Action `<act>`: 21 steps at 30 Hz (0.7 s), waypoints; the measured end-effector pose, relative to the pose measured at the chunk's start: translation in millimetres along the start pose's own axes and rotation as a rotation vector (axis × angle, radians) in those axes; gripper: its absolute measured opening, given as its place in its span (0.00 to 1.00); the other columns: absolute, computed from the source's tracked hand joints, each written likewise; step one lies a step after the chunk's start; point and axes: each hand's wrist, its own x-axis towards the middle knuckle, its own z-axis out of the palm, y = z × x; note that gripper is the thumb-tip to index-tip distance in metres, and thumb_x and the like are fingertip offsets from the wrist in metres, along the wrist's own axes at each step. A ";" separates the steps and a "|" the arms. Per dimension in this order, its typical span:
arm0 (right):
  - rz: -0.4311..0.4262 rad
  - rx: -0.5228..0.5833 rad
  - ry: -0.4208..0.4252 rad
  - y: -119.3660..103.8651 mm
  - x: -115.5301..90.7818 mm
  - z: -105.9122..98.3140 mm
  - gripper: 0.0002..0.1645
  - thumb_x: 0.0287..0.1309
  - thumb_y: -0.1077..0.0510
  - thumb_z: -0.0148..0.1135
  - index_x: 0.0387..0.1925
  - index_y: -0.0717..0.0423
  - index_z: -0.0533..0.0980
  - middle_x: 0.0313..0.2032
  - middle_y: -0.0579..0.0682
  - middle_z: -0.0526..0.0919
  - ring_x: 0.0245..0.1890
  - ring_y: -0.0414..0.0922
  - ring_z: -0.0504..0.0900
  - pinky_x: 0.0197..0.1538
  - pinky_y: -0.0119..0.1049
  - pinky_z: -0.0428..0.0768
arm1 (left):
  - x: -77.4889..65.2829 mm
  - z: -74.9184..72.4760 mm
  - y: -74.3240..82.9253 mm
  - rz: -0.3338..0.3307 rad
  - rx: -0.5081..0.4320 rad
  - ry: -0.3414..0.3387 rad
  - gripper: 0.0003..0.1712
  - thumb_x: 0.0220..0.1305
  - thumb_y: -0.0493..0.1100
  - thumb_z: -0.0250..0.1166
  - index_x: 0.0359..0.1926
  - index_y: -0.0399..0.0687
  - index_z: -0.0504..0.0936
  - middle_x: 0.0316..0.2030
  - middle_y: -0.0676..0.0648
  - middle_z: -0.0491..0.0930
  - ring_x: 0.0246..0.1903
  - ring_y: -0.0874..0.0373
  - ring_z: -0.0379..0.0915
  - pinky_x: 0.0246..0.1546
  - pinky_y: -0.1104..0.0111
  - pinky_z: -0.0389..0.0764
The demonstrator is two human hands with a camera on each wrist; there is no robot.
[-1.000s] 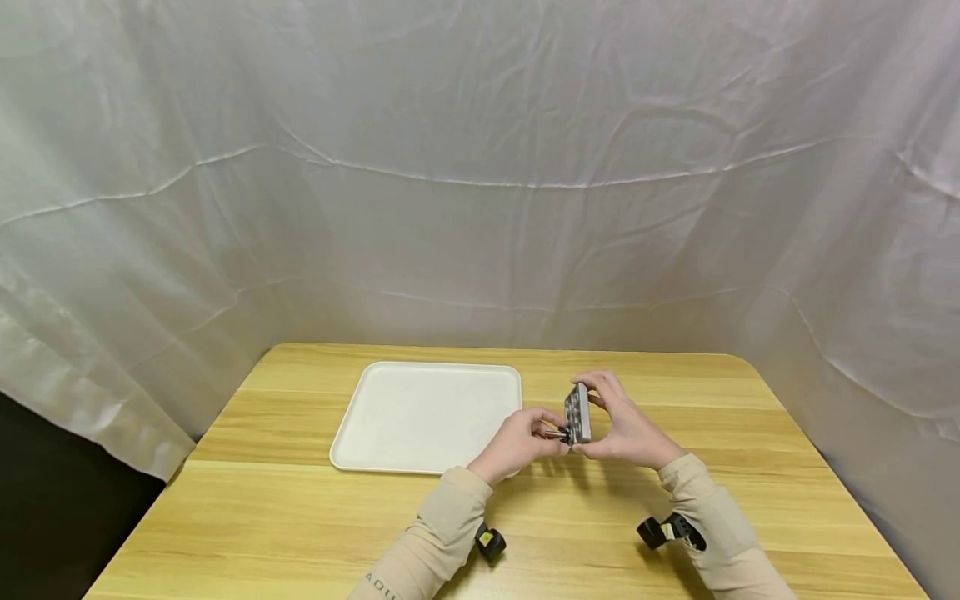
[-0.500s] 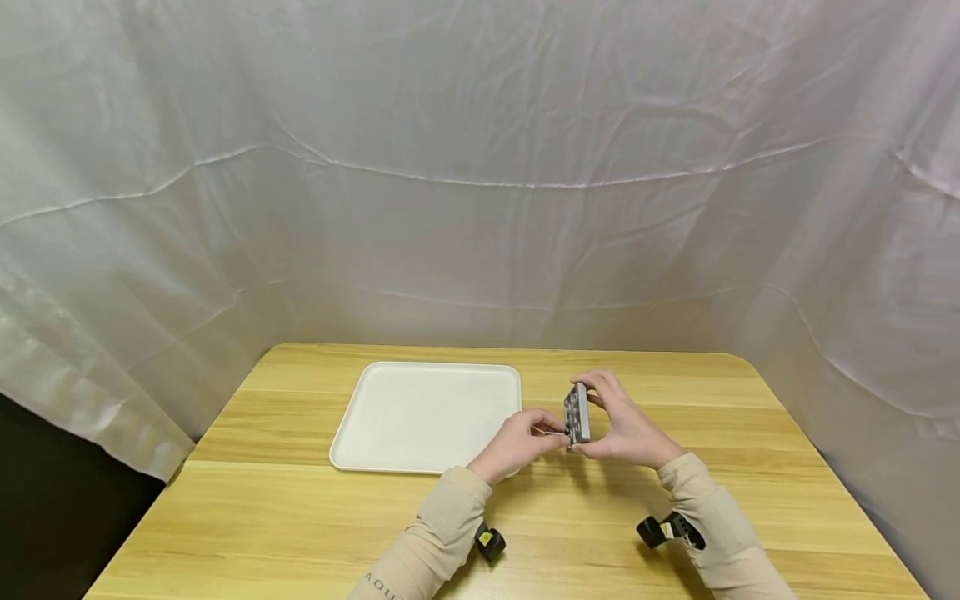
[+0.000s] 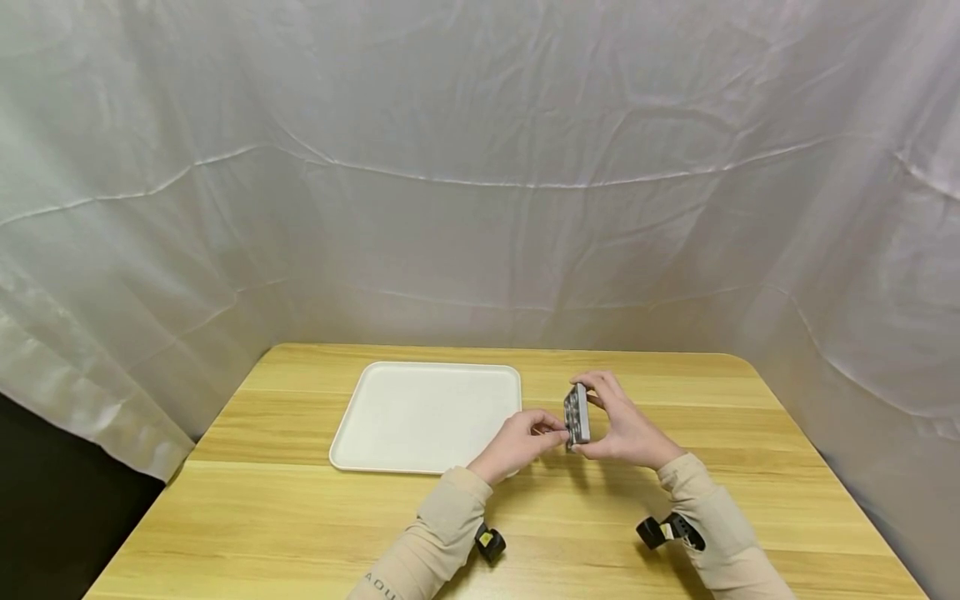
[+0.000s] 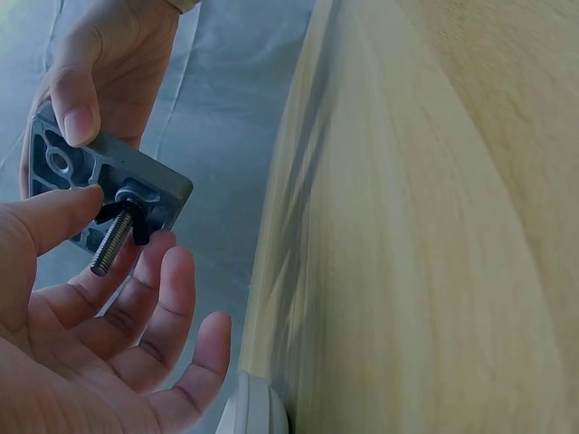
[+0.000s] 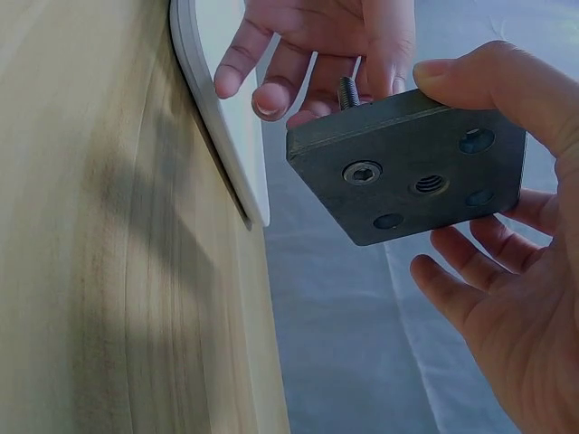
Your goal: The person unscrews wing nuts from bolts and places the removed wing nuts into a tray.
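Where the two hands meet: a grey metal plate (image 5: pixel 398 194), held up in the air above the table (image 3: pixel 750 500), just off the right edge of the white tray (image 3: pixel 431 417) and nearer that edge's near corner than its far one.
Right hand (image 3: pixel 630 429): grips the plate by two opposite edges, thumb on one and fingertips on the other; neither it nor the plate has visibly shifted over the last second.
Left hand (image 3: pixel 517 442): thumb at one wing of a black wing nut (image 4: pixel 139 226) and a fingertip at the other, seemingly pinching it; the remaining fingers are spread and loosely bent.
Threaded screw (image 4: pixel 111 246): stands out from the plate's ribbed face, through the wing nut, its free end pointing into the left palm; a socket head (image 5: pixel 362 173) on the flat face seems to be its other end.
Just changed: the left thumb has swung across toward the plate; in the head view, the bright shaft that showed between the fingers half a second ago is now mostly covered.
Meaning for the work: probably one more twist of the nut, which sits close to the plate; whether it is tightening or loosening, I cannot tell.
White tray: lies on the table, toward its far edge, unmoved.
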 end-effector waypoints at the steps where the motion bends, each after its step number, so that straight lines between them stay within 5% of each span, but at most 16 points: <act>1: 0.002 -0.001 0.002 3.9 -0.4 1.3 0.53 0.29 0.74 0.78 0.61 0.71 0.61 0.55 0.69 0.63 0.55 0.59 0.70 0.61 0.53 0.72 | 0.0 0.1 0.0 -0.003 -0.003 -0.001 0.13 0.62 0.47 0.67 0.43 0.43 0.83 0.37 0.47 0.84 0.31 0.63 0.74 0.33 0.73 0.78; 9: 0.015 -0.013 0.011 34.8 -4.2 6.9 0.56 0.29 0.70 0.80 0.64 0.60 0.61 0.58 0.59 0.63 0.58 0.53 0.69 0.63 0.48 0.72 | -0.9 -0.3 0.9 -0.012 -0.019 -0.018 0.13 0.62 0.44 0.66 0.44 0.41 0.83 0.34 0.44 0.84 0.29 0.63 0.76 0.30 0.72 0.77; 21: 0.018 0.000 0.000 33.7 -5.1 5.6 0.57 0.29 0.69 0.79 0.65 0.61 0.60 0.58 0.60 0.62 0.59 0.54 0.69 0.64 0.48 0.72 | -1.9 -1.8 3.0 -0.015 -0.020 -0.033 0.18 0.55 0.38 0.70 0.49 0.43 0.81 0.27 0.49 0.81 0.26 0.60 0.75 0.25 0.73 0.73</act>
